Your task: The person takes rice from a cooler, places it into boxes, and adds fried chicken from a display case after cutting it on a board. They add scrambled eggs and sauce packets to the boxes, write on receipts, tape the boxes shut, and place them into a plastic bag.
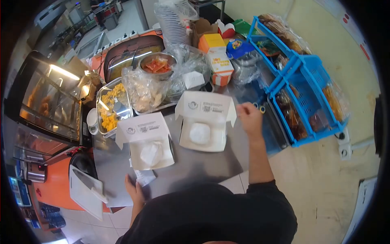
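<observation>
Two white takeaway boxes stand with lids up on the steel table: the left box (166, 162) and the right box (221, 140). Each holds a rounded bundle in white wrapping, the left bundle (151, 153) and the right bundle (200, 133). My left hand (135, 192) rests at the table's near edge, fingers apart, beside a paper slip (145, 177) in front of the left box. Raised just right of the right box's lid is my right hand (250, 118), its fingers curled in; whatever they may hold is hidden. Scissors (262, 109) with yellow-rimmed handles show beside it.
Blue baskets (300, 97) with packaged food stand at the right. Along the back are a tray of yellow food (111, 107), a metal bowl (157, 66) and stacked cups (172, 26). At the left sit a lit glass cabinet (48, 101) and a knife (87, 179) on a white board (87, 197).
</observation>
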`<action>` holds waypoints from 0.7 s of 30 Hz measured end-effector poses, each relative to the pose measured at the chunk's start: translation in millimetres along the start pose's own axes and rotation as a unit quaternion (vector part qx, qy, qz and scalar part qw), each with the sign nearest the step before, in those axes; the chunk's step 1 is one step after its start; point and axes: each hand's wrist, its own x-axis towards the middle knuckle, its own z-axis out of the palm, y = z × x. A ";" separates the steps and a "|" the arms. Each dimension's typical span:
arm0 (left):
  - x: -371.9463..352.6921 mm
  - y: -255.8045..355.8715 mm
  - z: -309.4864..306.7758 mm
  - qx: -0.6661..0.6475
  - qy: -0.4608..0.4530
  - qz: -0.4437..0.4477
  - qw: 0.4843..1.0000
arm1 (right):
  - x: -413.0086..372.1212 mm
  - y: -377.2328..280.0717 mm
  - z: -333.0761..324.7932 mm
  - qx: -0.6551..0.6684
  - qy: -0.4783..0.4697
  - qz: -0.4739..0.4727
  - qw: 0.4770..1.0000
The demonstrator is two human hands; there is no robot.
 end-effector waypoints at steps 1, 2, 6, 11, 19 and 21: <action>-7.1 2.4 5.2 0.044 0.018 -0.006 0.999 | 16.0 15.9 -14.3 -0.037 0.013 -0.013 0.999; -16.1 7.1 7.2 0.090 0.034 -0.016 0.995 | 28.7 29.6 -23.5 -0.073 0.024 -0.023 0.997; -38.9 35.7 22.4 0.246 0.077 -0.037 0.966 | 79.1 56.1 -20.3 -0.058 0.008 -0.024 0.998; -38.6 33.4 22.2 0.254 0.085 -0.015 0.963 | 133.2 91.5 41.4 -0.158 -0.050 -0.178 0.970; -41.1 30.8 26.9 0.261 0.103 -0.013 0.960 | 178.2 112.7 93.5 -0.329 -0.066 -0.262 0.905; -40.1 30.5 29.1 0.253 0.103 -0.016 0.962 | 196.1 101.5 84.2 -0.306 -0.085 -0.228 0.921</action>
